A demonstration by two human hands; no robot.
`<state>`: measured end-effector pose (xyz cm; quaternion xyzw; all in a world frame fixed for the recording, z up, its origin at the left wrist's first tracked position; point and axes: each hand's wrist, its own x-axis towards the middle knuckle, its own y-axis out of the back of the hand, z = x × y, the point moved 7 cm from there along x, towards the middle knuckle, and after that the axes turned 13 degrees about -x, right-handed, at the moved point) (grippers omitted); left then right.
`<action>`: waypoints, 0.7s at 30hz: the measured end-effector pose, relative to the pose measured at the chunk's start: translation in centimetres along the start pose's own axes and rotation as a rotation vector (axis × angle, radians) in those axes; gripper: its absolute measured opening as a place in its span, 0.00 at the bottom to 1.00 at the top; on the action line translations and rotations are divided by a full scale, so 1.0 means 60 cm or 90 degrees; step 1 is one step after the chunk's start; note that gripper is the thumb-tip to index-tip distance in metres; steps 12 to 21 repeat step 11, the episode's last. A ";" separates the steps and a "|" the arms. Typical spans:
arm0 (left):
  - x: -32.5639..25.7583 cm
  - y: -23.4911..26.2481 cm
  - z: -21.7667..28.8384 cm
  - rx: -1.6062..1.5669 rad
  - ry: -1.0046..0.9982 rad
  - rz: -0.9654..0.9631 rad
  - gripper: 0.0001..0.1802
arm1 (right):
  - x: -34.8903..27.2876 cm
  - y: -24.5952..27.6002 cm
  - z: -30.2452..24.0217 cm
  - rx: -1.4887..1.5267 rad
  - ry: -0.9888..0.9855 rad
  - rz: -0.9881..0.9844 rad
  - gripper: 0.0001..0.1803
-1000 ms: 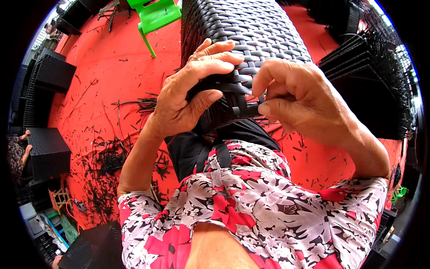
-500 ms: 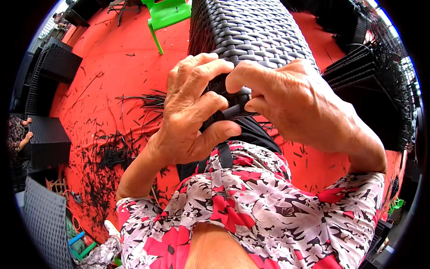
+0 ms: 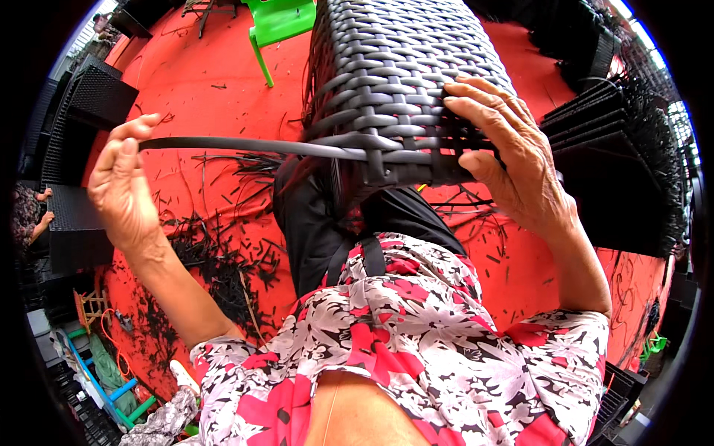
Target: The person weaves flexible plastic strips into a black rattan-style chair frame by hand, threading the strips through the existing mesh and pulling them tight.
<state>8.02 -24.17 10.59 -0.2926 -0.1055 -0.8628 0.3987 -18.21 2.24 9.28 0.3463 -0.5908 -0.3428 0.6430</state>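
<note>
Black plastic wicker forms the woven panel (image 3: 405, 82) that rests against the person's lap, rising away toward the top of the view. The right hand (image 3: 513, 160) lies on the panel's near right edge, fingers spread a little and curled against the weave. The left hand (image 3: 123, 189) is held out well to the left, its fingers pinched shut on the end of a long flat black strand (image 3: 245, 145) that runs taut and level from the hand into the panel's lower rows. Cut black scraps (image 3: 208, 253) litter the red floor (image 3: 178, 89). A green plastic chair (image 3: 279, 22) stands beyond the panel, and dark woven boxes (image 3: 89, 104) sit at the left.
</note>
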 end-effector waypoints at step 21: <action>-0.059 0.049 0.064 0.733 -0.285 0.345 0.16 | -0.037 0.003 -0.017 -0.164 -0.089 -0.047 0.30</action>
